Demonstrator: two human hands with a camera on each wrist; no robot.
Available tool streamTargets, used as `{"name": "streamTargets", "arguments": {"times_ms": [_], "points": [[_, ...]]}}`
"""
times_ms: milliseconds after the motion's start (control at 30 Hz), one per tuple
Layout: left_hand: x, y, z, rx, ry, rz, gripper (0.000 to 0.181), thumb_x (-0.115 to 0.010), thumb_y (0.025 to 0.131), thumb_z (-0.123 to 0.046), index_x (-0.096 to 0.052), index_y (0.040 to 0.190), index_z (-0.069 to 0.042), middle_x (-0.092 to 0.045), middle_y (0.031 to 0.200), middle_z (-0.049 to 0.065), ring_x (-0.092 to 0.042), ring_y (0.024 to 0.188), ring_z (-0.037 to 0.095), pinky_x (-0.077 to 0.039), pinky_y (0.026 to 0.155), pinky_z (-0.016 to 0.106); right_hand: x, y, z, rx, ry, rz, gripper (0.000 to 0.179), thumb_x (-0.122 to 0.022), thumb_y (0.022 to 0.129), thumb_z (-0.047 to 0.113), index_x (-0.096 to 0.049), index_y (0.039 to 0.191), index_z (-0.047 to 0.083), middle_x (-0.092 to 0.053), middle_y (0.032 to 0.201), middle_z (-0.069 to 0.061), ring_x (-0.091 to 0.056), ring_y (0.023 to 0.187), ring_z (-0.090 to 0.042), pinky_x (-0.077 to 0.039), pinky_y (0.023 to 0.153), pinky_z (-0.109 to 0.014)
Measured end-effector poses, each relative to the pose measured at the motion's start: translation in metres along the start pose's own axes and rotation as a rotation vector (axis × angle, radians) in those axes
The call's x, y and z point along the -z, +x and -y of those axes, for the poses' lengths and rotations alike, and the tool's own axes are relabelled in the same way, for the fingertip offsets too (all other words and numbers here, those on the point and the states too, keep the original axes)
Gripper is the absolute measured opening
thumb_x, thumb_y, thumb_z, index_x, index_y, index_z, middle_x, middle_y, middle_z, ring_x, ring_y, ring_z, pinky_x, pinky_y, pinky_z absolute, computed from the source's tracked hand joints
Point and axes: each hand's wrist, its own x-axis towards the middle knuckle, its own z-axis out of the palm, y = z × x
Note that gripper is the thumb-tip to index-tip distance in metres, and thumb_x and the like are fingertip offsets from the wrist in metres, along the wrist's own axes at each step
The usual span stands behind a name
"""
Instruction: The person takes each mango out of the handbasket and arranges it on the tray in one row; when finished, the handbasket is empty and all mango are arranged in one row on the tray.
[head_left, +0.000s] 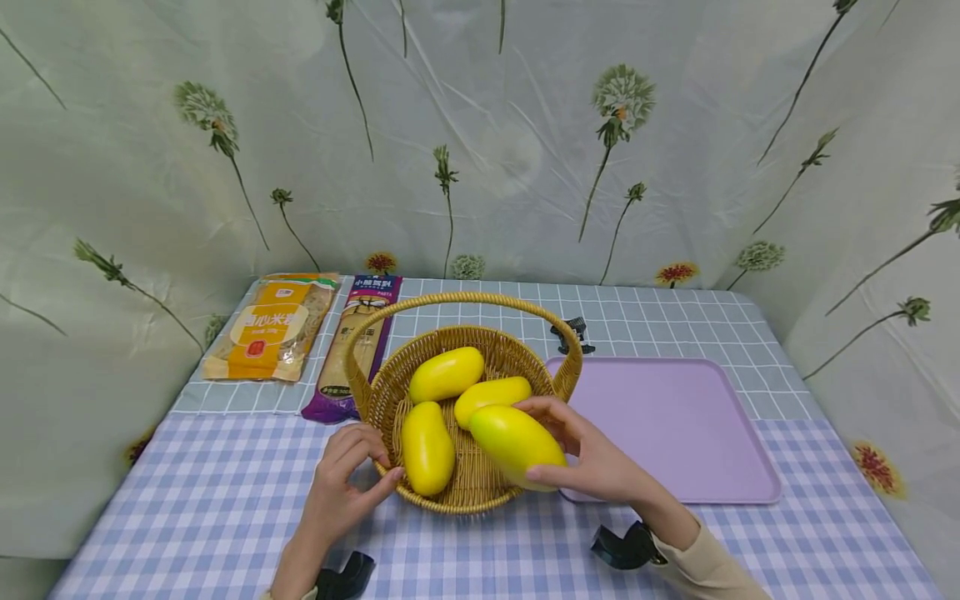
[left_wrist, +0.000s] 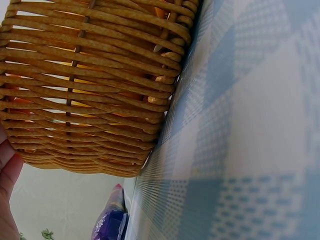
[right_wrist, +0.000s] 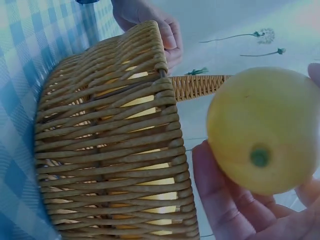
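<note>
A woven basket (head_left: 472,468) with a tall arched handle stands on the table, with three yellow mangoes (head_left: 427,450) lying inside. My right hand (head_left: 600,458) grips another yellow mango (head_left: 517,443), its fingers and thumb around one end, over the basket's right front rim. In the right wrist view this mango (right_wrist: 265,130) shows a green stem spot and is level with the rim. My left hand (head_left: 341,482) pinches the basket's left front rim between thumb and fingers. The left wrist view shows its fingertips on the wicker wall (left_wrist: 90,95).
A lilac tray (head_left: 660,425) lies right of the basket. Behind and to the left are an orange food packet (head_left: 273,329) and a purple pasta packet (head_left: 352,350). A small black object (head_left: 573,333) sits behind the handle. Floral cloth (head_left: 480,167) hangs behind the table.
</note>
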Motion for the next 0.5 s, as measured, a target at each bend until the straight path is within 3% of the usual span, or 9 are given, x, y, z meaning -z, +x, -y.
{"name": "streamTargets", "arguments": {"times_ms": [167,500], "points": [[0.0,0.0,0.001,0.004,0.0,0.004,0.031,-0.067,0.089,-0.031,-0.056,0.073,-0.008,-0.058,0.084,0.004,-0.052,0.083,0.028,-0.034,0.094,0.029,0.003,-0.008,-0.005,0.056,0.129,0.005,0.056,-0.066,0.086,0.0,-0.04,0.135,0.004,-0.043,0.132,-0.017,-0.053,0.111,-0.03,-0.048,0.089,-0.037],[0.0,0.0,0.0,0.001,0.006,0.001,0.032,-0.066,0.09,-0.032,-0.055,0.072,-0.007,-0.058,0.083,0.005,-0.052,0.083,0.027,-0.034,0.094,0.028,0.011,-0.034,-0.016,-0.005,0.339,-0.044,0.05,-0.056,0.092,0.007,-0.037,0.138,0.004,-0.041,0.133,-0.017,-0.052,0.107,-0.026,-0.05,0.087,-0.036]]}}
